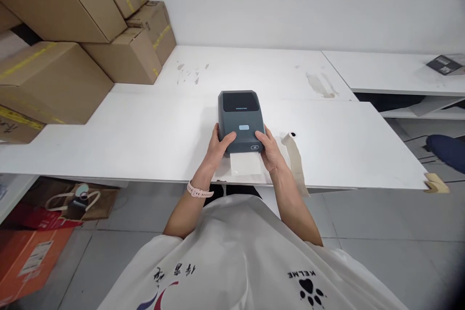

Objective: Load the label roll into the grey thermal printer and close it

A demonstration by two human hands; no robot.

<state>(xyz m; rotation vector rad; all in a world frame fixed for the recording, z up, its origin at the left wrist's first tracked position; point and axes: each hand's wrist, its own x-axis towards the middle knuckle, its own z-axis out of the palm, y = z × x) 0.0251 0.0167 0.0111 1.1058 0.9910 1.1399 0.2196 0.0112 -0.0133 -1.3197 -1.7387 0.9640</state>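
A dark grey-blue label printer (240,118) sits on the white table close to its front edge. My left hand (219,147) grips its left side, thumb on the top cover. On the opposite side my right hand (270,147) holds it the same way, thumb resting near the front corner. The fingers under and behind the printer are mostly hidden. A blank white label sheet (246,164) sticks out from the printer's front, between my wrists. Just right of my right hand lies a curling strip of backing paper (297,161), one end hanging past the table edge.
Cardboard boxes (90,55) with yellow tape are stacked at the left on the white table (152,145). An orange box (31,256) and a paper bag (103,203) stand on the floor below. A small dark box (445,64) sits far right, above a blue stool (446,151).
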